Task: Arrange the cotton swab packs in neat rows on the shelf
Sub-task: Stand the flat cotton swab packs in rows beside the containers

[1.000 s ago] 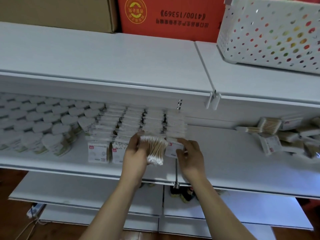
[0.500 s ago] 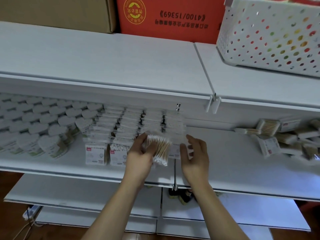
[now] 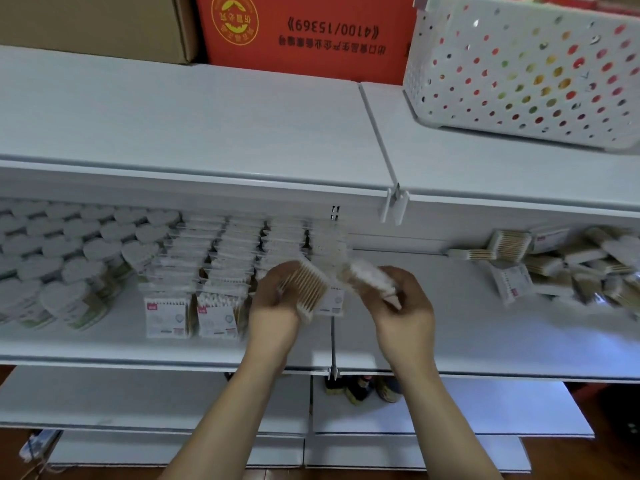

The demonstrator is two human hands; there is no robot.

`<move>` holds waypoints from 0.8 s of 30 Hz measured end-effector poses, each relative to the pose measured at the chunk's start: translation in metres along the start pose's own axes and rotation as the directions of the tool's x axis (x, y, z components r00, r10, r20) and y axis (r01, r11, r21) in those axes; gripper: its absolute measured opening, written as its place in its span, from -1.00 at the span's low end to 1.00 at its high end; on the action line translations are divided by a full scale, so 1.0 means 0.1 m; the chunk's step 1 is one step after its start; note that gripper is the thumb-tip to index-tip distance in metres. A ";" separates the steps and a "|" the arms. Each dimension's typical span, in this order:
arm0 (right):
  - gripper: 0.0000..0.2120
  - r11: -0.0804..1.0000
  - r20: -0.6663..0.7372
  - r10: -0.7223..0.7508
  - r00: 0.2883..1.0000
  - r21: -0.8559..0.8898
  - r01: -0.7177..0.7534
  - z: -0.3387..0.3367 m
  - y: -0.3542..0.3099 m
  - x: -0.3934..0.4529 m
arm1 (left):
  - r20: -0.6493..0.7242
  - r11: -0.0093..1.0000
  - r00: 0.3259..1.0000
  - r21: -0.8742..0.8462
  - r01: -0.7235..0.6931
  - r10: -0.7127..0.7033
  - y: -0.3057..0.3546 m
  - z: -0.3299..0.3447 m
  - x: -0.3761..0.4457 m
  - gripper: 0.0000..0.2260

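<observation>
Holding one cotton swab pack (image 3: 306,289) in our left hand (image 3: 273,306), fingers curled round its near edge, we keep it just above the middle shelf (image 3: 450,341), in front of the standing rows. Our right hand (image 3: 403,306) grips a second pack (image 3: 369,277), blurred, with fingers and thumb curled round it; the two packs are close but we cannot tell whether they touch.

Behind and to the left of our hands, the rows of swab packs (image 3: 221,258) stand upright in tidy columns running back to the shelf wall, the front ones showing white labels with a small red mark. Further left, heart-shaped swab boxes (image 3: 69,244) fill that end of the shelf in packed rows. At the far right, well apart from the rows, a loose heap of swab packs (image 3: 568,268) lies jumbled at all angles.

A thin metal divider (image 3: 333,341) runs along the shelf floor to the front lip, between our wrists.

On the top shelf (image 3: 207,126) sits a white perforated plastic basket (image 3: 519,71) at the right, coloured items showing through its holes; what they are we cannot tell. A red carton (image 3: 311,32) with printed characters and a brown cardboard box (image 3: 93,26) stand behind.

Below, a lower shelf (image 3: 138,400) holds dark bottles (image 3: 360,389), and a reddish-brown floor (image 3: 616,445) shows at the bottom edge.
</observation>
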State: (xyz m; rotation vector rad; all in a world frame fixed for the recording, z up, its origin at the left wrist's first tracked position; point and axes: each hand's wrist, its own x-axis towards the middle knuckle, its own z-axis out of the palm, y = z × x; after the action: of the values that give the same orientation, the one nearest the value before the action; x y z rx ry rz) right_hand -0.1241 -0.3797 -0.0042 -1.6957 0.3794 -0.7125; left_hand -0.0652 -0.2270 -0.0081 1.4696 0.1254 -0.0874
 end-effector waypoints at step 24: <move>-0.88 0.978 0.178 0.138 0.974 -0.178 -0.106 0.25 -0.02 -0.18 | 0.175 0.999 0.984 -0.001 0.043 -0.042 0.11 0.05 -0.01 -0.89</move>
State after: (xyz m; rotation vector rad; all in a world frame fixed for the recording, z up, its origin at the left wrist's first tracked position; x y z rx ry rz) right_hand -0.1217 -0.3491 -0.0096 -1.8640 0.4154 -0.4334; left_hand -0.0641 -0.2303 0.0037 1.4480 0.0142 -0.2505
